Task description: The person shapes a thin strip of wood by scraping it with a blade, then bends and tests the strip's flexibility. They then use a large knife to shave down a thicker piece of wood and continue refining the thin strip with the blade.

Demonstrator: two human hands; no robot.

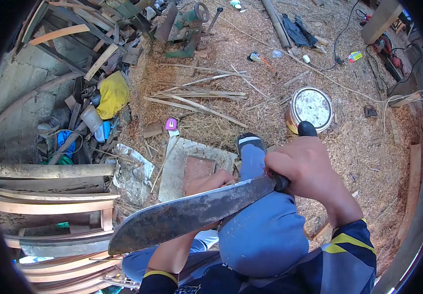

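- The right hand is closed around the black handle of the machete; the end of the handle shows beyond the fist.
- The machete lies across the view in front of the legs, its broad, stained blade reaching from the right hand over to the wood frames on the left.
- The left hand is behind the blade, near the block, with its fingers curled. The blade hides much of it, so whether it grips anything cannot be told.
- The block, flat and reddish, lies on the slab, toward its right edge.
- The tape measure, pink, is just beyond the slab's far left corner.
- One shoe is just beside the slab's far right corner.
- The bucket, with a spotted white top, stands on the shavings-covered ground, beyond the right hand.
- Thin strips lie crossed on the ground beyond the slab.
- The cloth, yellow, lies on the clutter at the left.
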